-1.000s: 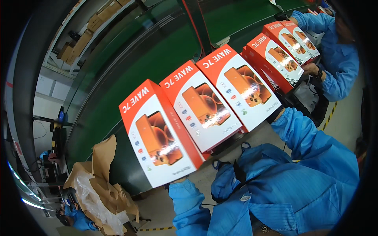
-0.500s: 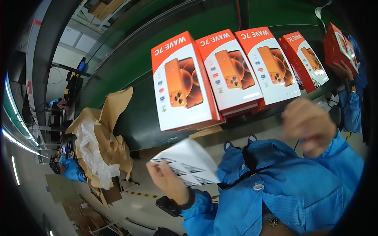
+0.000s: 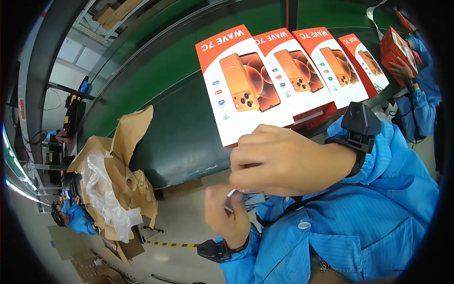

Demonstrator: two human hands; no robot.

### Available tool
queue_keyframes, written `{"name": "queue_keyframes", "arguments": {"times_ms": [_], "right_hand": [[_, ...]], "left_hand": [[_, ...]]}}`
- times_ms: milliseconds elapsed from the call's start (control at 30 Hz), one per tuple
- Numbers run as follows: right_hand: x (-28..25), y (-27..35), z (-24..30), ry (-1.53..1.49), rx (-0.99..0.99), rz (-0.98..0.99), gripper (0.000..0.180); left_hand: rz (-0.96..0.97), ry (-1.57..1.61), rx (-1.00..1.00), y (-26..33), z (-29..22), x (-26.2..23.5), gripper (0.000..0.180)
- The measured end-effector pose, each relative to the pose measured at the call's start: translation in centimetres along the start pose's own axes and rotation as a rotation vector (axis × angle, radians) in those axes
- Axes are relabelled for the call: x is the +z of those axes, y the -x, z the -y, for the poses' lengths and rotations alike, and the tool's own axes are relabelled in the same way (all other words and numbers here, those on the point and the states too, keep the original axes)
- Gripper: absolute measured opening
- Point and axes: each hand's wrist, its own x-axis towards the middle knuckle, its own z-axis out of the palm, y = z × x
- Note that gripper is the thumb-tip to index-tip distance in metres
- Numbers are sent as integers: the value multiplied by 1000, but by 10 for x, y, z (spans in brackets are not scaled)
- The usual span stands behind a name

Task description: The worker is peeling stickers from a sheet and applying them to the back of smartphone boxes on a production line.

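My left hand [image 3: 226, 213] is closed, thumb and fingers pinching a white printed sheet [image 3: 255, 199]. Most of the sheet is hidden behind my hands; a white edge and a grey-patterned part show. My right hand [image 3: 291, 161] is curled just above and right of the left, its fingertips hidden, so what it grips cannot be made out. Beyond my hands, several red-and-white phone boxes lie in a row, pictured face up; the nearest phone box [image 3: 239, 125] is at the row's left end, close behind my right knuckles.
The boxes rest on a dark green bench [image 3: 175, 137]. At left stands an open carton [image 3: 137, 189] with torn brown paper and clear plastic [image 3: 101, 189]. A co-worker's hand [image 3: 401, 70] holds a red box [image 3: 395, 49] at far right; another person [image 3: 78, 215] is at far left.
My right hand has come left and down over my left hand. The sheet, broadly visible before, is now mostly covered. The boxes appear shifted in view.
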Motion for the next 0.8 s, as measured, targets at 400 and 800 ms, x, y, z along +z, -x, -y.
{"name": "queue_keyframes", "arguments": {"times_ms": [400,800], "right_hand": [[31,-12,9,244,-21,-222,14],[-51,-42,-2,-422,369,-21,11]], "left_hand": [[-56,54,-72,4,31,-4,36],[190,110,435,-5,46,0,33]]}}
